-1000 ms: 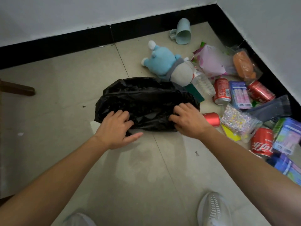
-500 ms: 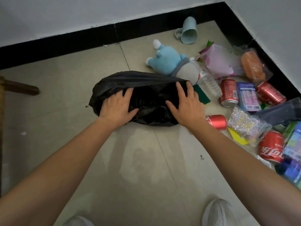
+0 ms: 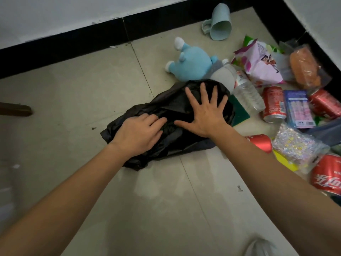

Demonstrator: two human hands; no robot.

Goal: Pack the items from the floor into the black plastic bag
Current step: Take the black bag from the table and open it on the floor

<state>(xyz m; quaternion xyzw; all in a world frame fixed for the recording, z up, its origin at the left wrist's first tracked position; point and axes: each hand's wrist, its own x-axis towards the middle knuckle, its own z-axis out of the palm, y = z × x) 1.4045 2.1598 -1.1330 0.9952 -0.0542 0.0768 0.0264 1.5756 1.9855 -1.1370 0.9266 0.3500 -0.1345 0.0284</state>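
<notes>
The crumpled black plastic bag lies flat on the tiled floor. My left hand rests on its near left part with the fingers curled into a fold. My right hand presses flat on the bag's right part, fingers spread. To the right lie a blue plush toy, a clear water bottle, a pink snack bag, an orange packet, a blue packet, a glitter pouch and several red cola cans. One can lies just beside my right forearm.
A pale green cup lies on its side near the black skirting in the corner. A green sheet pokes out from under the bag. A dark wooden leg shows at the left edge. My shoe is at the bottom.
The bag has been flattened and turned so it runs diagonally. My right hand slid up and right and spread flat; my left hand moved right toward the bag's middle.
</notes>
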